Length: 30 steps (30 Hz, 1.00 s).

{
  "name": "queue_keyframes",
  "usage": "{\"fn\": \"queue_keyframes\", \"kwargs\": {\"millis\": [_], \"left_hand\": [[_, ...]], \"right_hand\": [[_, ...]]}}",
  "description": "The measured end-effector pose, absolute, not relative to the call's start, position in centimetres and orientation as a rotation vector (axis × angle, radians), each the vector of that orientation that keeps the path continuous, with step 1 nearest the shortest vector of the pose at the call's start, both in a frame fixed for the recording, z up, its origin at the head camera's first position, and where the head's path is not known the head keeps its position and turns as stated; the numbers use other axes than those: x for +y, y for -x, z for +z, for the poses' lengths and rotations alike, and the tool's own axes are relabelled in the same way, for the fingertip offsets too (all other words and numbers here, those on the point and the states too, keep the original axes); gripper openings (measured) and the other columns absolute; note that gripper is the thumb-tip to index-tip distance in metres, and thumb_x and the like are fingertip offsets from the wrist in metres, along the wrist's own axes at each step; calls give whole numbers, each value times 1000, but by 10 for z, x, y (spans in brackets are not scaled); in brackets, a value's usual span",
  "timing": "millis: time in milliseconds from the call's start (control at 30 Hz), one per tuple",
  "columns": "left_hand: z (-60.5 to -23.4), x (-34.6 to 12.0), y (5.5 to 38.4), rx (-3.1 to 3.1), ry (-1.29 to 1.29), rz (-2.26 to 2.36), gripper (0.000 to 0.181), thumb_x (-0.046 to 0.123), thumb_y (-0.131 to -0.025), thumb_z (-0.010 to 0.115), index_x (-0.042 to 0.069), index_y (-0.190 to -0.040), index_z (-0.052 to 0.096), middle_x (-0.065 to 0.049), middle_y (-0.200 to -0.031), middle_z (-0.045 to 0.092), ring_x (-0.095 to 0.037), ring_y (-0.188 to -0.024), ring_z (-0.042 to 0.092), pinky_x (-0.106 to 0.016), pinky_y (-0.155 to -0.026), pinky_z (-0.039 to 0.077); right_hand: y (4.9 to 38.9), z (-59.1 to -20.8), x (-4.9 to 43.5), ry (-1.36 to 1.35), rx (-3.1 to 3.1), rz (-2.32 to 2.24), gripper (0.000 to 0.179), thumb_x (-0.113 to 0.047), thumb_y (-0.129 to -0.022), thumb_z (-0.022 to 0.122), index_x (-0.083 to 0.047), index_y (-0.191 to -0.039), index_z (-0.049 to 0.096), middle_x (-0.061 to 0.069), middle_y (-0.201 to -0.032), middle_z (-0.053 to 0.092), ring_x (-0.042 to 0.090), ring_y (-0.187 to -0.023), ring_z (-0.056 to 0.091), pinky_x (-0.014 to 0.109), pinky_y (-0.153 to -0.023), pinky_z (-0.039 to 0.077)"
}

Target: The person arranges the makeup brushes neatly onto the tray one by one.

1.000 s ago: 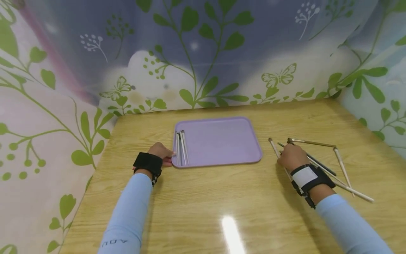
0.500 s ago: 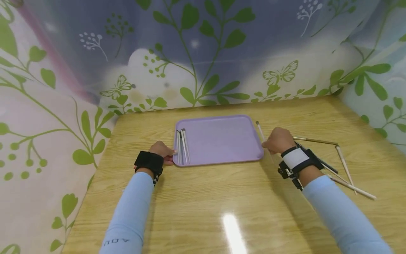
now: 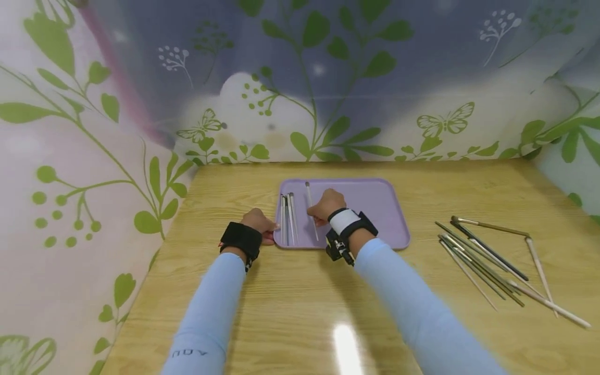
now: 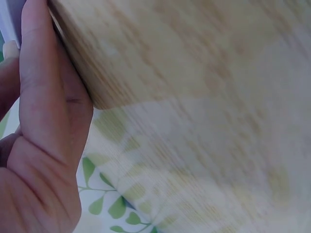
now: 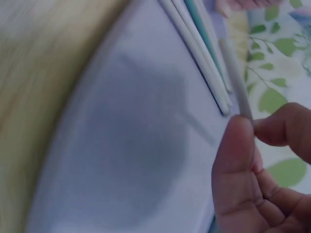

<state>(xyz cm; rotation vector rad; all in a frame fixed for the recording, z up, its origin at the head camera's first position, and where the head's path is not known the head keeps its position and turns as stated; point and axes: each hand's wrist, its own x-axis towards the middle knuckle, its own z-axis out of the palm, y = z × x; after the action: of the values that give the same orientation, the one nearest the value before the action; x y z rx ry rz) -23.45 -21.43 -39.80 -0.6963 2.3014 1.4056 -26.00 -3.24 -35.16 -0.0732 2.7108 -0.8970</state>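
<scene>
My right hand (image 3: 329,204) pinches a slim white-handled paintbrush (image 3: 309,195) between thumb and fingertips, over the purple tray (image 3: 379,208). Its dark bristle end points toward the back wall; in the right wrist view the pale handle (image 5: 237,77) sticks out past the thumb, and a shadow falls on the tray below. Several paintbrushes (image 3: 289,219), mostly pale-handled, lie side by side along the tray's left end. At that same end my left hand (image 3: 257,223) grips the rim, thumb at the edge; the left wrist view shows its fingers (image 4: 43,92) stretched along the table.
On the right of the wooden table (image 3: 281,312) lies a loose pile of paintbrushes (image 3: 483,260) with green, dark and pale handles. A brown-handled paintbrush (image 3: 497,227) lies at its far side. A leaf-patterned covering (image 3: 356,104) hangs behind the table.
My right hand has lifted a white-handled paintbrush from the pile and carried it left, from beside the tray to over it. The left hand stays at the rim; the head view has shifted slightly.
</scene>
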Motion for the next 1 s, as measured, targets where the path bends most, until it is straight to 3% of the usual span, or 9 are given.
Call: {"fn": "queue_keyframes", "kwargs": {"millis": [133,267,467,600,733,1000], "left_hand": [[-400,-202,234,2311,678,1387,20,10,-75,63,-3,-89,56,-9,-54,54,-15,-42,54,-30,-49,53],[-405,-193,233,2308,693,1364,19,12,-74,65,-2,-86,58,-8,-55,55,-15,-44,55,-29,-51,54],[-415,-187,235,2283,733,1337,16,11,-73,65,0,-81,58,-11,-58,57,-18,-48,58,-30,-50,54],[-416,-184,235,2290,732,1358,17,11,-73,66,-1,-84,59,-10,-58,57,-17,-47,57,-31,-52,54],[-414,-182,230,2295,663,1393,19,11,-73,65,-2,-85,58,-8,-55,56,-15,-45,55,-29,-49,53],[-403,-185,227,2285,639,1415,20,10,-74,64,-4,-88,58,-9,-54,54,-15,-44,54,-30,-49,53]], "right_hand": [[254,-366,-35,88,2794,-777,25,-25,-70,63,-6,-53,64,-3,-38,49,7,-36,48,16,-37,38],[250,-378,-34,72,2835,-681,25,-26,-70,63,-7,-54,62,-3,-39,50,8,-36,48,17,-40,40],[247,-387,-40,62,2885,-558,24,-26,-68,66,-2,-71,62,8,-67,62,18,-56,57,23,-47,47],[247,-388,-45,65,2879,-553,24,-25,-69,65,-2,-76,62,10,-75,62,20,-63,58,25,-47,48],[246,-388,-46,72,2895,-574,20,-22,-70,64,-3,-73,62,9,-73,63,20,-62,58,25,-48,48],[244,-371,-13,227,2945,-672,24,-27,-70,64,-6,-60,63,4,-50,59,15,-44,54,22,-41,44]]}}
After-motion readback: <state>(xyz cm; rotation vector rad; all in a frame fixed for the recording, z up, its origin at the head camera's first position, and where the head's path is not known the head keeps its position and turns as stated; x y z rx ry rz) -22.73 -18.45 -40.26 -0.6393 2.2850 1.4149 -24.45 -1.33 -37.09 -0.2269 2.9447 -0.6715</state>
